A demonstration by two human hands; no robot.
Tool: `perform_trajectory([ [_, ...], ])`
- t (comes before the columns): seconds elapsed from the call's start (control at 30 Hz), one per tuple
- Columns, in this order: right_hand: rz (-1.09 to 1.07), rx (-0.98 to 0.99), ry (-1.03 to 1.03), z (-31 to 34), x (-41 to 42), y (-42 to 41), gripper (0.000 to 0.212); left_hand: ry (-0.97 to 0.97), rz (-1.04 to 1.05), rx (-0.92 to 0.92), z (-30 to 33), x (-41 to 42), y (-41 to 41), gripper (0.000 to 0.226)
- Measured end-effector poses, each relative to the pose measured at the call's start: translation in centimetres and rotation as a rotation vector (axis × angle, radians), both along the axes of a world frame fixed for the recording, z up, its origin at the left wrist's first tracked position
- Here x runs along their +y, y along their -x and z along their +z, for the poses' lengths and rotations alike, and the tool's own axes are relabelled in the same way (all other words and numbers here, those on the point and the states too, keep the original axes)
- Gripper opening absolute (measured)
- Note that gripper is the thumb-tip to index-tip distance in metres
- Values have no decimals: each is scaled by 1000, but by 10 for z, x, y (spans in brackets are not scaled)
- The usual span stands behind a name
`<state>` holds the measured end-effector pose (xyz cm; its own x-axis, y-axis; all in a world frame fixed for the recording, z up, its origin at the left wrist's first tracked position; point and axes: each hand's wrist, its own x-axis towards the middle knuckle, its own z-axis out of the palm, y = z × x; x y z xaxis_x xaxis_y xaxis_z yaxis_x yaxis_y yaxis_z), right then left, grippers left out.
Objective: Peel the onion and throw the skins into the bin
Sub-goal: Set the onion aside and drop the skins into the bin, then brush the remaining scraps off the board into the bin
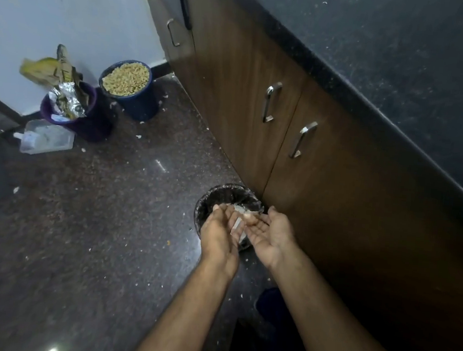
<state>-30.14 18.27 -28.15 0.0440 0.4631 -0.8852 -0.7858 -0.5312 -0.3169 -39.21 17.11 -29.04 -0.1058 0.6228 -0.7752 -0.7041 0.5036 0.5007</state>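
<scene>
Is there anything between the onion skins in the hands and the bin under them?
Nothing visible. The onion skins lie between the left hand and the right hand, directly over the open, black-lined bin on the floor. No lid or other object covers its mouth.

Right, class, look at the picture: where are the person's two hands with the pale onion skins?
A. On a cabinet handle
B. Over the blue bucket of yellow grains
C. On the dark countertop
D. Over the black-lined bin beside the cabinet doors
D: both the left hand and the right hand hover above the black-lined bin by the wooden cabinet, with pale onion skins between them.
</scene>
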Motion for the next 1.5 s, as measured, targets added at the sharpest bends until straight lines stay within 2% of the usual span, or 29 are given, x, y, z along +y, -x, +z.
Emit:
perform_trajectory([
  [0.07, 59, 2, -4, 1, 3, 2, 58, -11, 20, -25, 0, 3, 5, 53],
  [0.13, 84, -15, -11, 4, 4, 3, 66, -26, 49, -40, 2, 5, 10, 59],
  [0.43, 182, -164, -150, 28, -18, 12, 66, -53, 58, -42, 11, -2, 19, 69],
  [0.83, 137, -229, -357, 111, -84, 4, 70, -252, -47, 18, 93, -57, 3, 68],
  [1.23, -86, -367, -570, 189, -203, -46, 69, -505, -276, -45, 187, -150, -47, 66],
  [1.37, -120, -379, -565, 210, -217, -48, 66, -504, -291, -55, 197, -150, -54, 67],
  [1.43, -344, -474, -649, 227, -296, -93, 64, -614, -501, -125, 231, -218, -91, 66],
  [1.5, -345, -465, -661, 231, -300, -100, 62, -614, -511, -126, 228, -218, -96, 66],
])
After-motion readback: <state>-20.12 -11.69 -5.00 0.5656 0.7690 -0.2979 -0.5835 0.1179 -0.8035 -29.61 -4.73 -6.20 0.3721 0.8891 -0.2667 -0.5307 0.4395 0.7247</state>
